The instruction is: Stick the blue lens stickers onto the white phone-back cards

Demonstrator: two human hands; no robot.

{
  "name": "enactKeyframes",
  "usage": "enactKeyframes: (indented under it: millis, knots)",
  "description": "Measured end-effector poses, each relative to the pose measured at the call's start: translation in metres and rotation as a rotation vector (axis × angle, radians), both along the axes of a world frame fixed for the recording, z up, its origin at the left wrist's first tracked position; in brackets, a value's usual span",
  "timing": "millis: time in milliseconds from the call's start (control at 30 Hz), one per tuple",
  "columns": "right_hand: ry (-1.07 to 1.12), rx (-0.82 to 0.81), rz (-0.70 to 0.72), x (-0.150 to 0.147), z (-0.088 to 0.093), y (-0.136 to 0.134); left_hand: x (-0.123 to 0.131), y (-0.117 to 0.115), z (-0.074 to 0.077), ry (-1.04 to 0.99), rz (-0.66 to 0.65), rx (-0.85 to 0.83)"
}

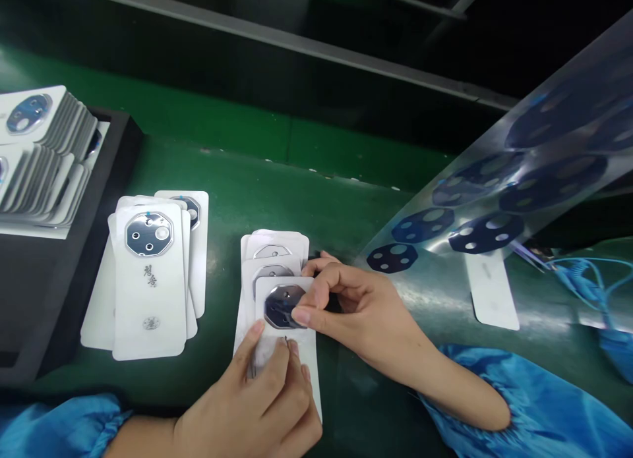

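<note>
A fanned stack of white phone back covers [277,260] lies on the green mat in front of me. My right hand [346,300] pinches a dark octagonal lens sticker [281,306] over the camera opening of the top cover, thumb and forefinger closed on its right edge. My left hand [267,399] rests on the lower half of that cover, fingers curled around thin metal tweezers [285,343] whose tip points up toward the sticker.
A second pile of white covers [148,280] with fitted camera rings lies to the left. A black foam tray [54,247] at far left holds rows of upright covers [42,155]. A clear film sheet [519,181] carrying several dark stickers curls up at right, over one loose white cover [492,290].
</note>
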State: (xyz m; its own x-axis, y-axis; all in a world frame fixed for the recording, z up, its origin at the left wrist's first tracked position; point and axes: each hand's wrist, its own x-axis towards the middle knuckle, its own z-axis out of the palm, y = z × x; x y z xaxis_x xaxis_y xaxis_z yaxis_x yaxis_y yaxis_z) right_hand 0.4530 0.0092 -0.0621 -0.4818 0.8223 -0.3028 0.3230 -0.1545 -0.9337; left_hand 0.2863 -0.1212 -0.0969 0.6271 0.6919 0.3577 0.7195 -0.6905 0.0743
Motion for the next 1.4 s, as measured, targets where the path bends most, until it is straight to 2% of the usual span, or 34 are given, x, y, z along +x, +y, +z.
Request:
enactKeyframes:
  millis: [267, 767, 1400]
  knots:
    - [-0.012, -0.029, -0.064, 0.001, -0.0019, -0.0012, -0.0008, -0.0005, 0.0021, 0.021, -0.009, -0.012]
    - [0.056, -0.11, 0.013, 0.003, 0.0013, 0.0022, -0.0016, 0.0015, 0.0032, 0.019, -0.026, -0.021]
    - [0.103, -0.074, 0.065, 0.0044, 0.0005, 0.004, -0.0028, 0.0036, 0.0057, 0.039, -0.049, -0.043]
